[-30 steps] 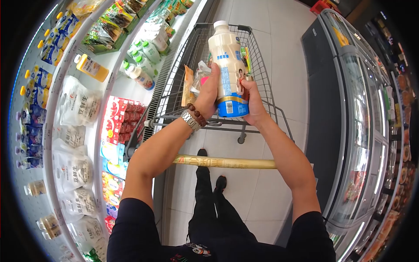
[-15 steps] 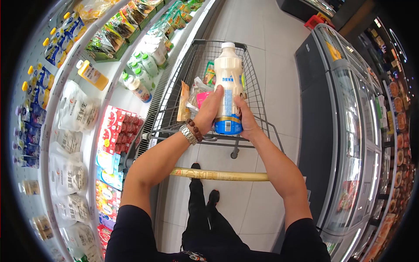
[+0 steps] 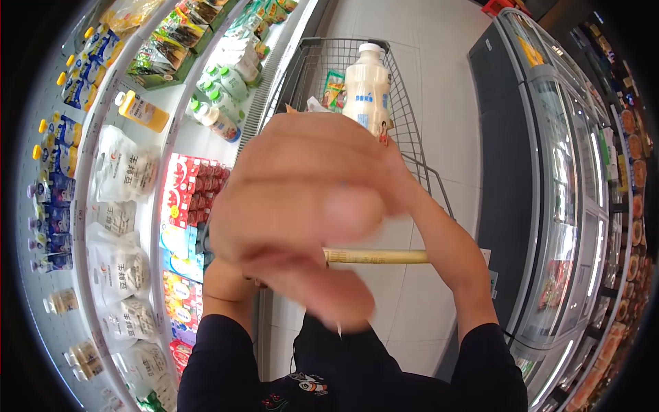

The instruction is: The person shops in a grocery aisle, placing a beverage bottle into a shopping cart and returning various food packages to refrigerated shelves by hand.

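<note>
Close to the camera, my left hand (image 3: 295, 185) looks large and blurred. Its fingers are curled, the thumb is apart from them, and nothing shows between. Behind it stands a large plastic bottle of cream-coloured milky drink (image 3: 367, 89) with a white cap and blue print, held upright over the cart. My right hand (image 3: 396, 168) is at the bottle's lower right side and grips it; its fingers are mostly hidden. My left hand covers the bottle's lower part. The wire shopping cart (image 3: 412, 147) is in front of me, its yellow handle (image 3: 384, 257) below my right forearm.
A green packet (image 3: 334, 90) lies in the cart. On the left, shelves hold white bags (image 3: 123, 165), an orange juice bottle (image 3: 143, 111), green-capped bottles (image 3: 230, 82) and red packs (image 3: 182, 189). A glass-topped freezer (image 3: 549, 172) runs along the right. Pale floor tiles (image 3: 443, 89) lie between.
My left hand has let go of the bottle and come up towards the camera. My right hand keeps the bottle, which stands slightly higher in view.
</note>
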The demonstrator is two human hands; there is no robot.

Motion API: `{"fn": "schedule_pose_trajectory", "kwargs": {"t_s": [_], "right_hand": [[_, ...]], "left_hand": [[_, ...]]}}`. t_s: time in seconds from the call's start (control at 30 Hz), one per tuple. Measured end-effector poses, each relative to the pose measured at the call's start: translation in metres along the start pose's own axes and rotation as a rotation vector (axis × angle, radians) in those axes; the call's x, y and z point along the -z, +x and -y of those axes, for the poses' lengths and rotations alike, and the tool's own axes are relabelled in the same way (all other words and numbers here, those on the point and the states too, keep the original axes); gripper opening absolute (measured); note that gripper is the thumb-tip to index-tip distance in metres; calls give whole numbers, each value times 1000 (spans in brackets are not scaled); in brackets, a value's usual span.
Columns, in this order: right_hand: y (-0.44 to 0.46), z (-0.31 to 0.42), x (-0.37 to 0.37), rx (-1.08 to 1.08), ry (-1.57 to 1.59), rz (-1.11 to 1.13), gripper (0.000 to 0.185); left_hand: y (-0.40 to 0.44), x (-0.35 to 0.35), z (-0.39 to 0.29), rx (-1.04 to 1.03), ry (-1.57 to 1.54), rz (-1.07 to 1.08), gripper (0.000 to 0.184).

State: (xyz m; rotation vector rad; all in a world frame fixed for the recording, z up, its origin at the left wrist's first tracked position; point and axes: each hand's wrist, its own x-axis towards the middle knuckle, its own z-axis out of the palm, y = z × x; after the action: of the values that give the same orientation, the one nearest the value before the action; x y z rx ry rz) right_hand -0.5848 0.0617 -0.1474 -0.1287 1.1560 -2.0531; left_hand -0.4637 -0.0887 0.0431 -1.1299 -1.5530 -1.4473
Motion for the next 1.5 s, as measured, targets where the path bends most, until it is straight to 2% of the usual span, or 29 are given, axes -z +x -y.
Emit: {"fn": "schedule_pose_trajectory", "kwargs": {"t_s": [0.03, 0.1, 0.17, 0.27, 0.5, 0.63, 0.83, 0.93, 1.03, 1.1, 1.13, 1.17, 1.23, 1.3, 1.33, 1.37, 1.43, 1.47, 1.5], "right_hand": [[-5, 2, -5, 65, -64, -5, 65], [-21, 19, -22, -15, -111, -68, 66], [-11, 6, -8, 49, -67, 0, 70], [-15, 4, -5, 49, -125, -14, 74], [-18, -1, 3, 105, -118, -7, 76], [-24, 1, 4, 67, -117, 19, 78], [-32, 3, 0, 62, -41, 13, 72], [-35, -1, 2, 48, -30, 14, 70], [-36, -3, 6, 47, -60, 2, 70], [-38, -6, 7, 56, -54, -11, 69], [-43, -5, 6, 41, -52, 0, 69], [-47, 0, 2, 27, -48, 16, 69], [-47, -2, 6, -24, -33, 73, 70], [-48, 8, 8, -100, -65, 133, 70], [-53, 8, 8, -125, -66, 159, 70], [-51, 4, 16, -61, -149, 191, 70], [-53, 7, 20, -147, -157, 240, 68], [-57, 11, 22, -194, -161, 266, 68], [-63, 16, 22, -302, -153, 137, 70]], "left_hand": [[13, -7, -12, -54, -43, 131, 29], [23, -24, -23, -93, -84, 267, 29], [24, -30, -27, -105, -94, 317, 29], [21, -30, -34, -98, -103, 333, 28], [12, -22, -44, -73, -131, 277, 28], [6, -15, -50, -66, -134, 235, 28], [3, -16, -54, -78, -163, 152, 28], [6, -20, -48, -94, -179, 47, 28], [3, -27, -28, -78, -152, -151, 29], [-11, -30, 3, 92, -22, -350, 29], [-27, -27, 23, 268, 66, -445, 29], [-45, -23, 43, 523, 245, -472, 39], [-89, -22, 84, 967, 209, -621, 58], [-115, -15, 100, 1281, -6, -604, 74], [-114, -16, 98, 1344, -195, -666, 82], [-115, -14, 101, 1334, -338, -641, 81], [-120, -19, 100, 1292, -633, -608, 76], [-120, -24, 97, 1270, -623, -661, 74], [-120, -30, 93, 1242, -613, -719, 72]]}}
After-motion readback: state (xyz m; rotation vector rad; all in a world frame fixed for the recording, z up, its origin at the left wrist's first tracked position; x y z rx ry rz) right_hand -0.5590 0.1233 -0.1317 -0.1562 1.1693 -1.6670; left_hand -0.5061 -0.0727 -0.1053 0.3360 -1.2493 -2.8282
